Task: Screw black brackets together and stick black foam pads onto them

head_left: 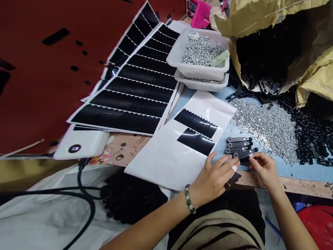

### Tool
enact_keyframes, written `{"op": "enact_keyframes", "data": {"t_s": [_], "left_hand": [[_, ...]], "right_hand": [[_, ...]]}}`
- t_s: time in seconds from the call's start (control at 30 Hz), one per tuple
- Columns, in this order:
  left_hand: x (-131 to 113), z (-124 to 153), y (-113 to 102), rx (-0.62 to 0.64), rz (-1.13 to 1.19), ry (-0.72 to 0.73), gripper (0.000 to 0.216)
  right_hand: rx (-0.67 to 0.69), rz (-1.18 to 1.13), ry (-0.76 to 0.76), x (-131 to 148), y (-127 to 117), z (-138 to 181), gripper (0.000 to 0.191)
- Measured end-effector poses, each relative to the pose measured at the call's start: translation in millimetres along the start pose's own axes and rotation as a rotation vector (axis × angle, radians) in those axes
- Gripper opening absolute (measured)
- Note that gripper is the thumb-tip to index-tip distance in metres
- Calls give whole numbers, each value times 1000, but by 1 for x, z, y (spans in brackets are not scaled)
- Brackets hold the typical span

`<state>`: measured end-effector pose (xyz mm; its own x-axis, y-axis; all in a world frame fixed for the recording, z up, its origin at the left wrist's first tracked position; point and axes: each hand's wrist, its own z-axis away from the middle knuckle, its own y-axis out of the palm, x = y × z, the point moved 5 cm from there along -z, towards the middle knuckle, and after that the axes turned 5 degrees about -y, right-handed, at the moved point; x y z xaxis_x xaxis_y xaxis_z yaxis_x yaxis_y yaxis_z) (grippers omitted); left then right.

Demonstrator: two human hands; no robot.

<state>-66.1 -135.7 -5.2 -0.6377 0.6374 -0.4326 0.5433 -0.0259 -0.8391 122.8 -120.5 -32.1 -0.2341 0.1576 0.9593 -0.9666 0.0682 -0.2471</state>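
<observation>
Several slim black plastic pieces (pixel 239 139) with ribbed bodies and rounded ends lie side by side in a short stack on the blue work surface. My left hand (pixel 215 175), fingers stretched out and a white wrap round one of them, rests with its fingertips at the left end of the nearest black plastic piece (pixel 244 153). At that piece's right end, the thumb and index finger of my right hand (pixel 264 170) close in a pinch. Just left of the stack, a white backing sheet (pixel 166 156) carries two strips of black stickers (pixel 196 141).
Loose silver screws (pixel 282 135) and nuts (pixel 244 111) are heaped behind the stack, with black parts (pixel 314 139) at right. Behind stand a white tub (pixel 174 59) of screws and an open paper sack (pixel 312 73). Sticker sheets (pixel 125 93) and a white power bank (pixel 91 146) lie left.
</observation>
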Motion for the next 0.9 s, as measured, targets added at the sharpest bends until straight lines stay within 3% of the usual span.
{"op": "enact_keyframes", "data": {"t_s": [0.13,0.5,0.63,0.77,0.9], "left_hand": [[-3,6,9,92,-19,2,47],[-7,0,10,172,-91,-37,46],[-11,-4,9,188,-89,-65,50],[-8,-13,0,172,70,-152,40],[-7,-21,-9,190,286,-205,35]], "right_hand": [[18,116,-53,0,1,0,19],[108,231,-70,1,3,-6,20],[89,530,-159,12,1,-6,19],[73,756,-283,34,-1,-4,26],[382,486,-437,58,17,5,26]]}}
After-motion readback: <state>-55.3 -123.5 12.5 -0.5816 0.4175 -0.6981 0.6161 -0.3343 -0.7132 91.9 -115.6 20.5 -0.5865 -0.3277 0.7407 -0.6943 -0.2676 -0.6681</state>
